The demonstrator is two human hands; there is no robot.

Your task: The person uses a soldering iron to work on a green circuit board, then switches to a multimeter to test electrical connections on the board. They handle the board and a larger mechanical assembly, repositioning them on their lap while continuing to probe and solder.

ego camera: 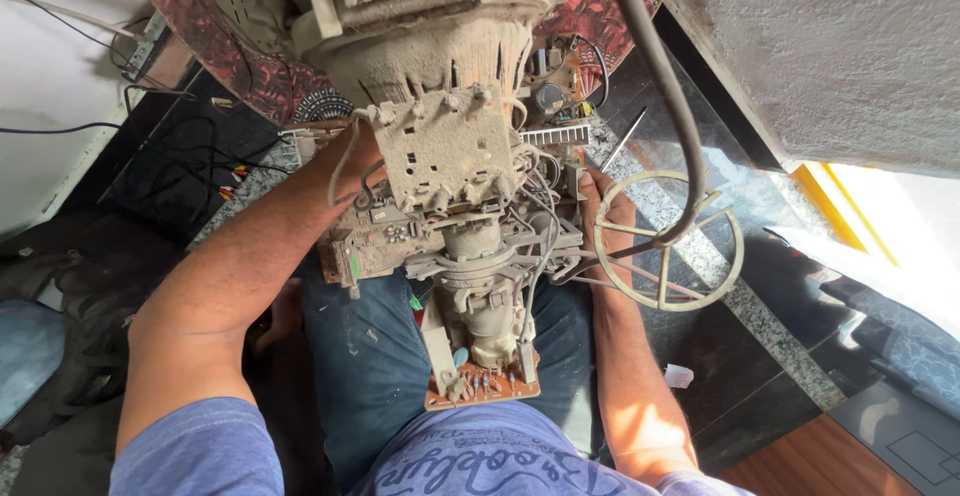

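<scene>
A dusty opened television chassis (450,156) rests over my lap, its picture tube neck (480,286) pointing toward me with a small brown circuit board (480,386) at its end. A grimy main circuit board (385,236) and tangled grey wires (540,216) surround the neck. My left hand (350,161) reaches under the left side of the chassis, fingers hidden behind the board. At the right edge, my right hand (600,206) grips the chassis, partly covered by wires.
A round wire fan-guard ring (668,241) with a thick grey cable (660,86) lies on the speckled stone floor at the right. A screwdriver (622,141) lies beside it. Black cables trail at the left. A white wall corner stands at upper right.
</scene>
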